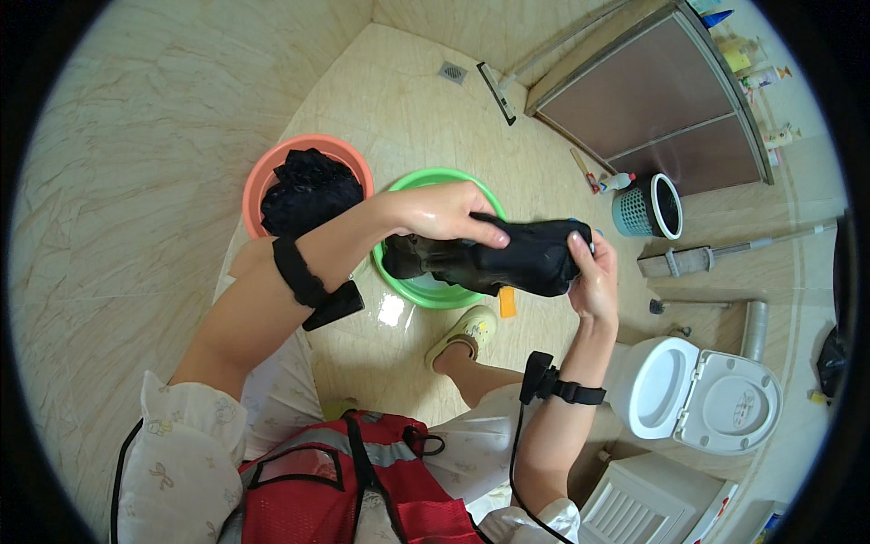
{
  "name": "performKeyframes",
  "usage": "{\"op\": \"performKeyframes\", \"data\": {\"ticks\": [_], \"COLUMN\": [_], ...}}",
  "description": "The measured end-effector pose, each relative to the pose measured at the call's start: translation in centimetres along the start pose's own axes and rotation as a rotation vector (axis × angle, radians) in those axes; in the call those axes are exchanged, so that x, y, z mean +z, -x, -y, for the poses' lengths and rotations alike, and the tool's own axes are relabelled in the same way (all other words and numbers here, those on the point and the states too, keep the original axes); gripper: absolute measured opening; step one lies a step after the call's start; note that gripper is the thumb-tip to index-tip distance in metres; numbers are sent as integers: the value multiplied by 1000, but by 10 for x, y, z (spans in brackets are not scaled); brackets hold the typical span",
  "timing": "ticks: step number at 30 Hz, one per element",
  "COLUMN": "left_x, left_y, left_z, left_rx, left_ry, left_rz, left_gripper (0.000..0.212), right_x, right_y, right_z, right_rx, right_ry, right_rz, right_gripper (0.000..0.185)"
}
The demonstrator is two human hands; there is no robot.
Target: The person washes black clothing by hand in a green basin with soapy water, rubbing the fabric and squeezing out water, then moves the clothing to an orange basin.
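Observation:
A wet black cloth garment (523, 255) is stretched between my two hands above a green plastic basin (435, 300). My left hand (459, 214) grips its upper side near the middle, thumb on top. At the garment's right end, my right hand (593, 275) pinches the edge with the thumb in front. A sliver of something blue shows behind that end; what it is cannot be told. The garment's left part hangs over the basin and hides most of its inside. To the left, a coral plastic basin (253, 194) holds a bunched black fabric item (309, 190).
An orange block (508, 302) lies on the tiled floor beside the green basin, close to my clog (476, 326). At right are a toilet (666, 387), a waste basket (632, 212), a bottle (617, 181) and a flat mop (676, 262). A floor squeegee (496, 93) leans near the cabinet (646, 75).

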State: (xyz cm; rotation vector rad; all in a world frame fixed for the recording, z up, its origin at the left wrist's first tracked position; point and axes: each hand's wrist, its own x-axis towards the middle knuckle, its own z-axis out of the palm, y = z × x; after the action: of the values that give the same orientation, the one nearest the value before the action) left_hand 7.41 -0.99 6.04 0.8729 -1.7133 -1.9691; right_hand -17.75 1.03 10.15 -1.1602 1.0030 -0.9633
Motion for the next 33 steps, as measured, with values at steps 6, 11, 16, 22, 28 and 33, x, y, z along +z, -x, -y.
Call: {"op": "performKeyframes", "data": {"ticks": [6,11,16,22,28,33], "left_x": [40,86,45,69,62,48], "left_y": [-36,-46,-49,-39,-28,-33], "left_z": [-1,6,52,3,0,0], "left_rx": [-109,-69,410,-56,-206,-41], "left_ry": [674,890,1465,726,794,1005], "left_rz": [-606,-504,320,-444,-379,-273], "left_gripper": [37,27,27,28,27,31], "right_x": [100,75,125,79,77,39], "right_y": [-10,-26,-9,-32,-37,-39], "right_z": [-20,-34,-37,-32,-41,-25], "right_rx": [-403,-462,-716,-367,-326,260], "right_ry": [1060,1145,1186,1151,1291,-17], "right_rz": [-429,-621,-418,-660,-683,-327], "right_gripper": [26,38,44,40,34,37]}}
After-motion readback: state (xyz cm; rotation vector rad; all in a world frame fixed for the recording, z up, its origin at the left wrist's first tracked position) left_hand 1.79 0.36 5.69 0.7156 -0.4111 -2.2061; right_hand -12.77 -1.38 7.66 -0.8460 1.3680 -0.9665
